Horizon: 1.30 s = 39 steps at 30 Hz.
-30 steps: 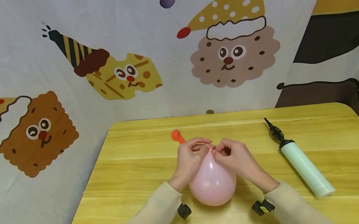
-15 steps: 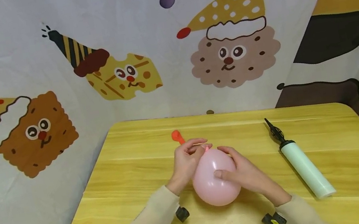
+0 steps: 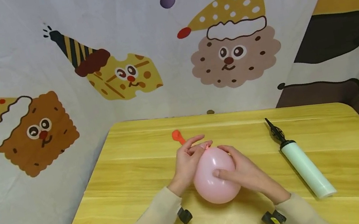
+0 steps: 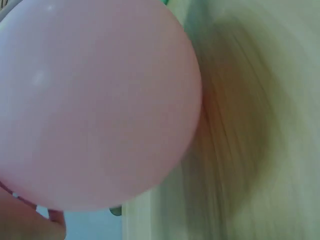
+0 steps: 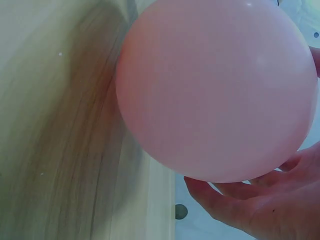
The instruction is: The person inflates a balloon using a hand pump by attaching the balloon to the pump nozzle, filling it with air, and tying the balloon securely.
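Observation:
An inflated pink balloon point(image 3: 214, 186) is between my two hands over the wooden table, its neck pointing to the back. My left hand point(image 3: 185, 163) pinches the neck at the top of the balloon. On the right side, my right hand point(image 3: 249, 173) holds the balloon's body, thumb across the front and fingers behind it. The balloon point(image 4: 95, 100) fills most of the left wrist view. In the right wrist view, fingers point(image 5: 235, 197) of the right hand curve along the underside of the balloon point(image 5: 215, 90).
A flat, uninflated red balloon point(image 3: 177, 135) lies just beyond the left hand. To the right, a mint-green hand pump point(image 3: 306, 167) with a black nozzle lies on the table point(image 3: 129, 156). A cloth backdrop point(image 3: 170, 101) with cartoon prints hangs behind the table.
My right hand has left the balloon's neck and moved down to grip its right side. The balloon has turned slightly to the right. My left hand stays at the neck.

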### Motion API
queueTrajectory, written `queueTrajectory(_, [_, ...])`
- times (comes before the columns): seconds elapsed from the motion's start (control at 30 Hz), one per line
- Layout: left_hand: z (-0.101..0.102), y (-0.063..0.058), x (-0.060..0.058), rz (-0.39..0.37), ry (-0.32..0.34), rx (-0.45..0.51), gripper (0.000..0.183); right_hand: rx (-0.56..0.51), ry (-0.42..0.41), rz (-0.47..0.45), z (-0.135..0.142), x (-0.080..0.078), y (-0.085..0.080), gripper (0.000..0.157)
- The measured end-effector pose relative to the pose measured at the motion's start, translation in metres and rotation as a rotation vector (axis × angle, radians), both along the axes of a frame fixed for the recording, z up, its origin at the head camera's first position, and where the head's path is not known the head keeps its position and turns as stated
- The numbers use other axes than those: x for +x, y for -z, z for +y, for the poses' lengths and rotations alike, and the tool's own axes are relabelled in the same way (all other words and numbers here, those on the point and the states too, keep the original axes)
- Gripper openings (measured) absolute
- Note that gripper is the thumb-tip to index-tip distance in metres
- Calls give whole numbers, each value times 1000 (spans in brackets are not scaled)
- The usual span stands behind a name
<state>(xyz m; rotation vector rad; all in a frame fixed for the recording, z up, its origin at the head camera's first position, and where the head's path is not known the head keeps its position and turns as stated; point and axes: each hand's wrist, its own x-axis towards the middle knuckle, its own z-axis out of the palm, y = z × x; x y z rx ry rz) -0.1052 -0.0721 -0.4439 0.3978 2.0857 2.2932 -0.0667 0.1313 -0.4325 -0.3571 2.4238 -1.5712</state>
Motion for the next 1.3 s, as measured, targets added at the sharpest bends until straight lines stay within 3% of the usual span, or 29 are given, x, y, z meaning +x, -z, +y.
queueTrajectory(0.13, [-6,3,1,4,72,-63,41,1,23,-7,3,-4,1,84])
queueTrajectory(0.37, [-29,10,11,-19,137,-109,57,-26,89,-18,7,-14,1,80])
queueTrajectory(0.5, [-35,14,17,-51,205,-137,79,-68,127,-23,4,-21,1,79])
queueTrajectory(0.6, [-35,15,21,-79,213,-164,93,-88,147,-34,-1,-25,1,81])
queueTrajectory(0.9, [-36,17,27,-120,130,-172,97,-103,142,-53,-9,-27,2,79])
queueTrajectory(1.0, [-41,18,25,-120,74,-189,95,-87,136,-30,-4,-26,5,78])
queueTrajectory(1.1, [-58,14,21,-119,-26,-241,95,-62,139,7,4,-25,9,78])
queueTrajectory(1.3, [-114,4,-1,-107,-250,-457,98,2,163,70,25,-21,13,75])
